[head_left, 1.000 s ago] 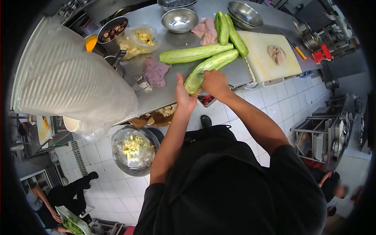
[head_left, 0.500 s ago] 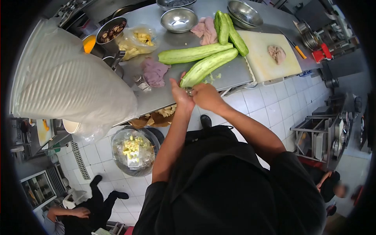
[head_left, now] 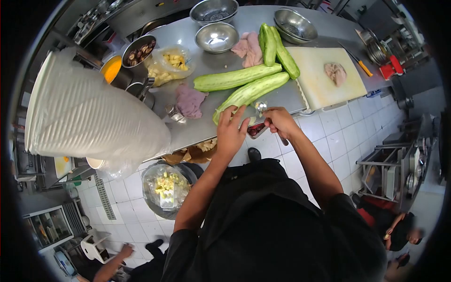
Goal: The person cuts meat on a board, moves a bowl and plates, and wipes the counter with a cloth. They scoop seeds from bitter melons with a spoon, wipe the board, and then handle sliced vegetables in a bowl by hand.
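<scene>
Head view: the front gourd (head_left: 256, 90) ends near the edge of the metal surface (head_left: 287, 102), which shows between it and the cutting board (head_left: 312, 61). The left hand's (head_left: 230, 134) grip lies spread at that end; the right hand's (head_left: 279, 123) pinches a spoon (head_left: 261, 108) just beside it.

Bare worktop (head_left: 285, 96) opens between the nearer long gourd (head_left: 256, 90) and the cutting board (head_left: 324, 94), though the spoon (head_left: 261, 107) crosses its near edge. Nearer and farther long gourd (head_left: 237, 77), converging rightward, form a low barrier toward the back. A passage runs between the plastic bag (head_left: 188, 66) and the front steel bowl (head_left: 217, 38). Leftward, the plastic-wrapped container stack (head_left: 96, 113) blocks access like a wall.
</scene>
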Motion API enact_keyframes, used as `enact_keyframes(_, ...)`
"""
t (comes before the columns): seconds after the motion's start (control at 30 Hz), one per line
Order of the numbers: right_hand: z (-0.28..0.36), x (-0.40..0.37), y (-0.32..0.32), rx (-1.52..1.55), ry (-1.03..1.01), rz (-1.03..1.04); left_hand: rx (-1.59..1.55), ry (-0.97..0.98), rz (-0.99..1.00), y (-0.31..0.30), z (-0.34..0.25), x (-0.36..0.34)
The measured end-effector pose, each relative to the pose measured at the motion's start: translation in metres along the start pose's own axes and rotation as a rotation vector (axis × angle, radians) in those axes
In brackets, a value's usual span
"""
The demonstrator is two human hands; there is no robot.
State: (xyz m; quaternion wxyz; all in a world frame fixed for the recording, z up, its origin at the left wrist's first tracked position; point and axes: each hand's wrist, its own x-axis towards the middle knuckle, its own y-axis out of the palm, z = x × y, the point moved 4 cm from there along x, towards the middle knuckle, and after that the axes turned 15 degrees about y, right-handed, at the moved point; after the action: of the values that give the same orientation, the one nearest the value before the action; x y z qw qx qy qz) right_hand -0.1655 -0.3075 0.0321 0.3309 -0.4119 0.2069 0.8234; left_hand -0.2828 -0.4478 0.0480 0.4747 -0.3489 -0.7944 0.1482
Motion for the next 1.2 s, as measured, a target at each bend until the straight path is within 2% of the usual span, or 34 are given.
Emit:
enact_keyframes(0.07, -0.001, -0.006, -0.004, -0.064, 0.040, 0.031, -0.101, -0.015, 0.021, 0.009, -0.007, 0.010)
enact_keyframes(0.13, -0.003, -0.009, -0.002, -0.057, 0.082, 0.154, -0.217, -0.077, 0.056, 0.012, -0.015, 0.021)
enact_keyframes(0.23, 0.001, -0.016, 0.005, -0.057, 0.092, 0.282, -0.421, -0.242, 0.158, 0.027, 0.004, 0.017)
enact_keyframes(0.3, 0.003, -0.016, 0.011, -0.105, 0.087, 0.336, -0.439, -0.303, 0.109, 0.016, 0.005, 0.018)
enact_keyframes(0.33, 0.004, -0.019, 0.013, -0.124, 0.101, 0.319, -0.446, -0.337, 0.082, 0.009, 0.006, 0.015)
enact_keyframes(0.43, 0.011, -0.022, 0.017, -0.341, 0.055, 0.263, -0.307, -0.269, -0.043, -0.024, 0.013, -0.005)
enact_keyframes(0.57, 0.016, -0.004, -0.002, -0.282, -0.096, -0.033, -0.261, -0.572, -0.207, -0.092, 0.023, -0.067)
enact_keyframes(0.63, 0.015, 0.020, -0.019, -0.181, -0.123, -0.111, -0.210, -0.908, -0.327, -0.125, 0.026, -0.111)
enact_keyframes(0.7, 0.014, 0.037, -0.024, -0.034, -0.071, -0.111, -0.070, -0.845, -0.464, -0.156, 0.032, -0.149)
enact_keyframes(0.77, 0.020, 0.047, -0.020, 0.073, -0.037, -0.124, 0.119, -0.864, -0.469, -0.187, 0.046, -0.196)
enact_keyframes(0.8, 0.023, 0.050, -0.015, 0.105, -0.027, -0.134, 0.212, -0.937, -0.490, -0.201, 0.055, -0.219)
enact_keyframes(0.83, 0.027, 0.053, -0.011, 0.137, -0.018, -0.145, 0.363, -1.083, -0.410, -0.217, 0.054, -0.225)
enact_keyframes(0.9, 0.029, 0.066, -0.005, 0.138, -0.046, -0.174, 0.811, -0.779, -0.128, -0.231, 0.063, -0.237)
enact_keyframes(0.97, 0.030, 0.073, 0.001, 0.157, -0.054, -0.203, 1.287, -0.626, 0.035, -0.227, 0.053, -0.233)
enact_keyframes(1.03, 0.030, 0.087, 0.002, 0.222, -0.021, -0.251, 1.275, -0.622, 0.051, -0.227, 0.058, -0.234)
enact_keyframes(1.1, 0.024, 0.085, 0.000, 0.278, -0.043, -0.282, 0.777, -0.773, -0.060, -0.234, 0.072, -0.239)
enact_keyframes(1.13, 0.020, 0.082, -0.002, 0.297, -0.087, -0.285, 0.750, -0.877, -0.064, -0.227, 0.074, -0.244)
enact_keyframes(1.2, 0.009, 0.064, -0.007, 0.284, -0.150, -0.305, 0.579, -0.898, -0.154, -0.207, 0.062, -0.223)
